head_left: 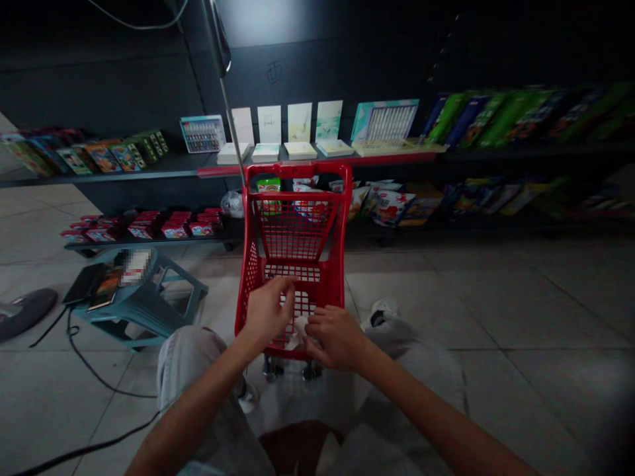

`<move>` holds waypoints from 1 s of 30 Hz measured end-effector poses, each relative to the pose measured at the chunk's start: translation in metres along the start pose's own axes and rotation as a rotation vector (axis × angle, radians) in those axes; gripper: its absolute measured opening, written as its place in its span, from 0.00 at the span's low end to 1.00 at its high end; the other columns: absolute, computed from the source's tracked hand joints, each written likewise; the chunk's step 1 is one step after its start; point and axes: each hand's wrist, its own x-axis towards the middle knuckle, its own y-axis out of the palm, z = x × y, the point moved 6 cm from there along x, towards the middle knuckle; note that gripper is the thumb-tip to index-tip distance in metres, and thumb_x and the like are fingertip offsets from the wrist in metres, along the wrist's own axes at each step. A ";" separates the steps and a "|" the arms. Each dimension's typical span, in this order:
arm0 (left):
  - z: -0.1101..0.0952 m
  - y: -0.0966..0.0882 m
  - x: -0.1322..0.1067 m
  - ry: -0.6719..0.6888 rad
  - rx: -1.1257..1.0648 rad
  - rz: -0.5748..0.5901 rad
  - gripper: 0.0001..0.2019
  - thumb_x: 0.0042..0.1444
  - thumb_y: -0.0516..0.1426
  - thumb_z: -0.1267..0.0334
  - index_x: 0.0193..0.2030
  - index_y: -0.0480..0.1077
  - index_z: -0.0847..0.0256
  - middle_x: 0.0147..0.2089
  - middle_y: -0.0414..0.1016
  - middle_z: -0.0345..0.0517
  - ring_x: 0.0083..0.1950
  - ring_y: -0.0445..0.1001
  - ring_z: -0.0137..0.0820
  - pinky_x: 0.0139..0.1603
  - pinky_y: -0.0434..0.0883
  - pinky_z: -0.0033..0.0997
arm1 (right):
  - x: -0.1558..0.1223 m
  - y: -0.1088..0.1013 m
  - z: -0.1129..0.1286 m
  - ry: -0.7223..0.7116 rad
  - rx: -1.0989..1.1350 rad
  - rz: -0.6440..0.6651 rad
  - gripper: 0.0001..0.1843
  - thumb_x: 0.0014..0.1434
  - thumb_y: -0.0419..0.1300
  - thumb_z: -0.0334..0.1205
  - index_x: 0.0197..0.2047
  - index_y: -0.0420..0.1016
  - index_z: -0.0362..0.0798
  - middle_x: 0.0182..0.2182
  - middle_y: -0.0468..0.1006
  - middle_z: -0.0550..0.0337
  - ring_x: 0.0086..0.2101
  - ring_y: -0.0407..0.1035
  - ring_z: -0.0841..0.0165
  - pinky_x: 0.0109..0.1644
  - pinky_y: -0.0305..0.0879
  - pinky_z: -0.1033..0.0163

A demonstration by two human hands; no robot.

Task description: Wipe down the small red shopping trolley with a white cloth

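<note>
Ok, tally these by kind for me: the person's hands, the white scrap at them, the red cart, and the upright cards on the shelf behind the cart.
Hands: 2 (left hand, right hand)
White scrap: 1
Red cart: 1
Upright cards: 4
Total: 8

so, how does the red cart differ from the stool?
Colour: the cart is red, the stool blue-grey. Base: the cart has casters, while no wheels show under the stool. Place: the cart is below the left hand and right hand; the stool is off to the left. Both stand on the tiled floor.
</note>
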 end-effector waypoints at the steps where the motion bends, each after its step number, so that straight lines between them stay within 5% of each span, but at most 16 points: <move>1: -0.011 0.014 -0.016 0.020 0.031 0.094 0.15 0.69 0.51 0.62 0.55 0.76 0.54 0.48 0.83 0.48 0.42 0.82 0.36 0.46 0.76 0.35 | 0.002 0.002 -0.001 0.022 0.000 -0.016 0.14 0.62 0.58 0.45 0.35 0.81 0.47 0.37 0.83 0.51 0.42 0.74 0.59 0.47 0.60 0.55; 5: -0.029 0.048 -0.052 0.066 0.240 0.211 0.17 0.66 0.52 0.59 0.59 0.72 0.57 0.49 0.82 0.54 0.36 0.81 0.38 0.33 0.71 0.36 | 0.006 0.006 -0.005 0.083 0.006 -0.052 0.11 0.58 0.59 0.39 0.38 0.82 0.45 0.38 0.83 0.49 0.42 0.73 0.60 0.50 0.59 0.55; 9: -0.022 0.053 -0.047 0.028 0.315 0.254 0.17 0.70 0.46 0.56 0.43 0.74 0.58 0.35 0.82 0.53 0.30 0.79 0.40 0.30 0.68 0.36 | 0.005 0.005 -0.008 0.108 -0.005 -0.082 0.10 0.58 0.58 0.40 0.36 0.80 0.46 0.38 0.83 0.51 0.41 0.71 0.60 0.50 0.58 0.54; 16: -0.020 0.052 -0.038 0.109 0.302 0.353 0.21 0.72 0.43 0.56 0.41 0.75 0.61 0.32 0.81 0.55 0.28 0.79 0.40 0.31 0.70 0.37 | 0.009 0.005 -0.014 0.065 0.004 -0.084 0.08 0.57 0.60 0.40 0.33 0.80 0.47 0.35 0.82 0.52 0.40 0.70 0.61 0.49 0.57 0.53; 25: 0.002 0.041 -0.025 0.205 0.291 0.323 0.23 0.70 0.46 0.48 0.43 0.75 0.61 0.31 0.80 0.54 0.31 0.79 0.41 0.33 0.70 0.38 | 0.030 0.002 -0.020 0.040 0.079 -0.086 0.11 0.62 0.62 0.45 0.36 0.82 0.48 0.40 0.83 0.53 0.43 0.72 0.61 0.50 0.58 0.55; 30: 0.020 0.030 -0.018 0.294 0.285 0.307 0.23 0.71 0.44 0.50 0.40 0.74 0.60 0.29 0.78 0.50 0.30 0.77 0.38 0.33 0.68 0.35 | 0.050 -0.012 -0.019 -0.053 0.066 0.045 0.16 0.68 0.58 0.48 0.41 0.84 0.47 0.43 0.84 0.51 0.44 0.75 0.61 0.51 0.61 0.58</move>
